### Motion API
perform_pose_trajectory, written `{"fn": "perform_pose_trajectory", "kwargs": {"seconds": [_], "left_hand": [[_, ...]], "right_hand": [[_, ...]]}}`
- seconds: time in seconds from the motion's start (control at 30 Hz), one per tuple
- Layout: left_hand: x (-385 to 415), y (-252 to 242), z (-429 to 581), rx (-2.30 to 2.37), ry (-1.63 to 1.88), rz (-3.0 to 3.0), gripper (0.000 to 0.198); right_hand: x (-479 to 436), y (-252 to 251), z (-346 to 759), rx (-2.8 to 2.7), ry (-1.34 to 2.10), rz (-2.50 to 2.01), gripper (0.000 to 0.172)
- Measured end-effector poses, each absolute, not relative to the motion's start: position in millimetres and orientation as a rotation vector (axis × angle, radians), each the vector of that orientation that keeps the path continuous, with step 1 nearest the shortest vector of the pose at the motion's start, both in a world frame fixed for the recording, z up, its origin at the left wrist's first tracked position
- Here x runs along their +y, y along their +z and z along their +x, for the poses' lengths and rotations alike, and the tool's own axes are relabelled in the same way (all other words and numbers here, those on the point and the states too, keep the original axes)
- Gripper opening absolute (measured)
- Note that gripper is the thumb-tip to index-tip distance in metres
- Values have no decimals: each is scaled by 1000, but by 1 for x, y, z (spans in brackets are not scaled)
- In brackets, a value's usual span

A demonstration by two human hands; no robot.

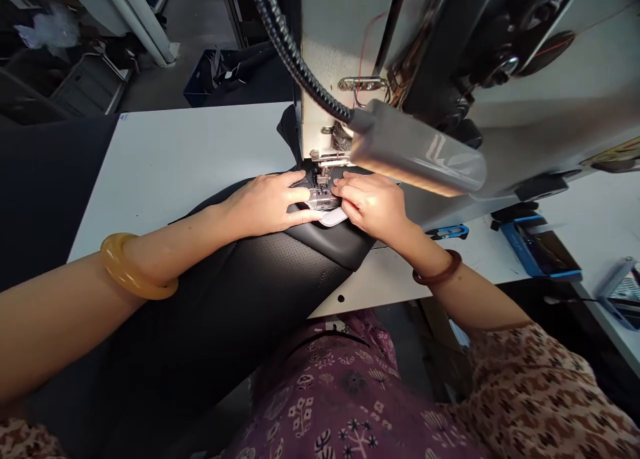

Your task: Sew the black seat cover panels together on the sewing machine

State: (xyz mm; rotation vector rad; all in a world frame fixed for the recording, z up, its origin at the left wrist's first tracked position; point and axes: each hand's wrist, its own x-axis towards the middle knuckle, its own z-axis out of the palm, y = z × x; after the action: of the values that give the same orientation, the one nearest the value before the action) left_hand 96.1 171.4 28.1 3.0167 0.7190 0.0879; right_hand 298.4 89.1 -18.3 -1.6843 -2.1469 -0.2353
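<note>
Black leather-like material (300,272), partly perforated, lies under the presser foot (323,177) of a sewing machine (327,52). My left hand (267,202) rests flat on it to the left of the foot, fingers spread and the index fingertip close to the metal plate. To the right of the foot, my right hand (373,202) has its fingers bent and pressed together on the material's edge. Between both hands, a small light-grey strip (333,217) shows at the near side of the plate. The needle tip is too small to make out.
A lamp (417,149) on a flexible neck (300,69) hangs just above my right hand. Blue thread snips (450,232) lie on the white table (165,152), near a blue box (540,249). A dark blue bin (200,79) with scraps stands beyond the table.
</note>
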Motion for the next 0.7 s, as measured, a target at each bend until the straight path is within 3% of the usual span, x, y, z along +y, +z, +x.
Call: {"fn": "perform_pose_trajectory", "kwargs": {"seconds": [0.7], "left_hand": [[170, 29, 95, 762, 25, 3068, 44]], "right_hand": [[92, -14, 296, -2135, -214, -1745, 32]]}}
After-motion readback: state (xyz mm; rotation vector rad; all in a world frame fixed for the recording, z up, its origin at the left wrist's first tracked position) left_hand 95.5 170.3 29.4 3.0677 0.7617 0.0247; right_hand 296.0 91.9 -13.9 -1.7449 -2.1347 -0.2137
